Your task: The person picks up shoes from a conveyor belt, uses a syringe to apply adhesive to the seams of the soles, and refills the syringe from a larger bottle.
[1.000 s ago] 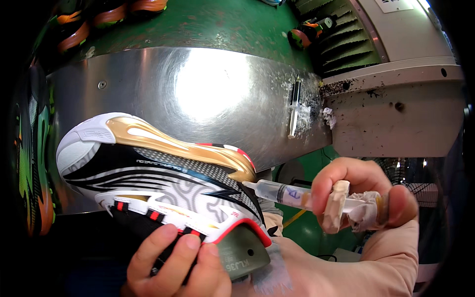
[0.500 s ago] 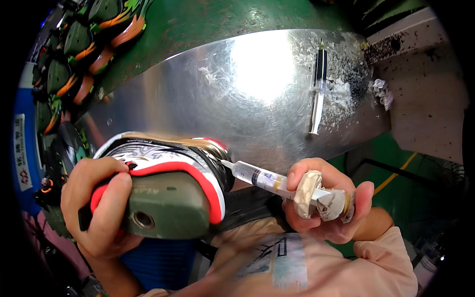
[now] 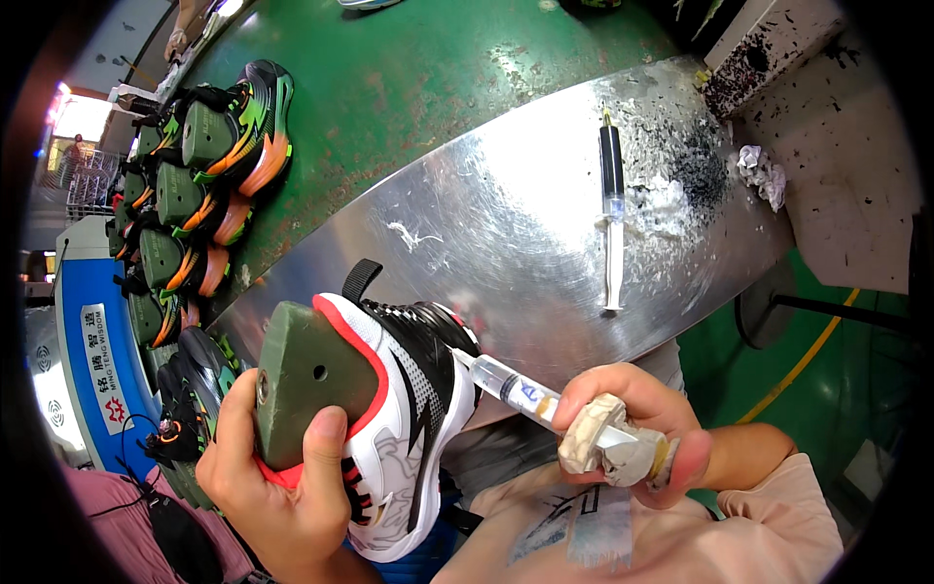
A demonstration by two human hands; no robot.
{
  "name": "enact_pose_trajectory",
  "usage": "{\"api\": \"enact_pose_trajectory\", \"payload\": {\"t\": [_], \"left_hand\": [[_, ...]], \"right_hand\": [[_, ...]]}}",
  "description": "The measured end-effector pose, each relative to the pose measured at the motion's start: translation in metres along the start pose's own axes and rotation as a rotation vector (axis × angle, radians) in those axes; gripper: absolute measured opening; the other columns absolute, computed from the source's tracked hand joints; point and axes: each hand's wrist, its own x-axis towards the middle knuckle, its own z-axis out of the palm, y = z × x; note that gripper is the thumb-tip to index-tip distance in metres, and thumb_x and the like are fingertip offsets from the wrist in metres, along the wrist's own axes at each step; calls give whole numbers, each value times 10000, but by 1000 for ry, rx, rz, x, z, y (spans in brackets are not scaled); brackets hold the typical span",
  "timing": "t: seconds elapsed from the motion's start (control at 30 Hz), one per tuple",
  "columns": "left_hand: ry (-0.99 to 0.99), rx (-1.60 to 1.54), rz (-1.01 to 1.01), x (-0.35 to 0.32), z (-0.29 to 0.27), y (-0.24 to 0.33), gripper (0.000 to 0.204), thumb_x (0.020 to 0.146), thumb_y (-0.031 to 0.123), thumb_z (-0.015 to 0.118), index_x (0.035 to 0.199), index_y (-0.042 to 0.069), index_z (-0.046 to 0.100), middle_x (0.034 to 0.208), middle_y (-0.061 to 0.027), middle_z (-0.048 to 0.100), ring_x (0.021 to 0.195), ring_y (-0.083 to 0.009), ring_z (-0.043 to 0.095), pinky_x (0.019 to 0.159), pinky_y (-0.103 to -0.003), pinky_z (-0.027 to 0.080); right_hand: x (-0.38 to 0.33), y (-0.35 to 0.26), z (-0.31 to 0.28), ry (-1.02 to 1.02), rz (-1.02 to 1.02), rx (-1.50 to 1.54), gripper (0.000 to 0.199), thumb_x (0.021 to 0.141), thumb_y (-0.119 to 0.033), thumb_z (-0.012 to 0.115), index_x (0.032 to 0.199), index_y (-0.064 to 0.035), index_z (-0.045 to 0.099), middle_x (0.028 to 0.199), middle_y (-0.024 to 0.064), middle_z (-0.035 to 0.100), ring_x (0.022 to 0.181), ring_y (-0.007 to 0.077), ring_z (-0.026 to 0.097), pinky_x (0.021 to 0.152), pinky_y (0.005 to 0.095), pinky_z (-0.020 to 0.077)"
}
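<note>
My left hand (image 3: 277, 492) is wrapped round a white, black and red sneaker (image 3: 413, 370) with a dark green shoe last (image 3: 311, 384) in its opening. The shoe is tilted, with its pull tab upward and its toe toward me. My right hand (image 3: 647, 394) is closed round a clear syringe (image 3: 506, 383), whose finger flange and plunger end are wrapped in pale, stained material. The syringe's tip is at the edge between upper and sole near the heel; I cannot tell whether it touches. Little liquid shows in the barrel.
Another syringe (image 3: 611, 214), filled dark, lies on the scratched metal sheet (image 3: 525, 273) beside white and black residue. Crumpled white paper (image 3: 764, 177) lies at the right. Several black, green and orange shoes (image 3: 261, 131) on lasts line the green table (image 3: 389, 88) at the left.
My left hand has turned the sneaker, so the last now points up and left and the toe toward me. The syringe has shifted slightly down and right, its tip still by the heel.
</note>
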Motion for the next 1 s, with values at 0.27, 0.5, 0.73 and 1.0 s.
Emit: {"api": "enact_pose_trajectory", "payload": {"t": [0.27, 0.5, 0.73, 1.0], "left_hand": [[32, -73, -142, -1, 5, 9, 343, 850, 127, 650, 1077, -122, 581, 854, -83, 652, 774, -107, 570, 705, -231, 451], [164, -179, -121, -15, 5, 10, 316, 838, 99, 636, 1116, -38, 576, 989, -149, 657, 867, -204, 617, 781, -300, 488], [-150, 109, 746, -7, -32, -64, 410, 646, 238, 771, 986, 51, 637, 1308, -210, 526, 1272, -477, 434, 1032, -636, 312], [266, 125, 685, -106, -32, -143, 141, 747, 49, 535, 857, 115, 478, 959, -81, 660, 876, -274, 639, 726, -401, 485]], "right_hand": [[-7, 4, 11, 24, 1, -58, 1001, 802, -750, 486, 1327, 93, 362, 1132, 95, 563, 1001, 121, 537, 863, 255, 436], [-2, 5, 23, 269, -91, 197, 797, 846, -770, 345, 1184, -58, 462, 679, -22, 386, 559, 77, 321, 493, 232, 272], [108, -11, 6, 201, 288, 481, 588, 939, -637, 358, 1100, -106, 552, 617, -72, 292, 505, 55, 217, 402, 201, 169], [167, -16, 150, 14, 709, -500, 861, 864, -777, 200, 1123, -32, 548, 624, -30, 409, 441, 57, 246, 396, 214, 181]]}}
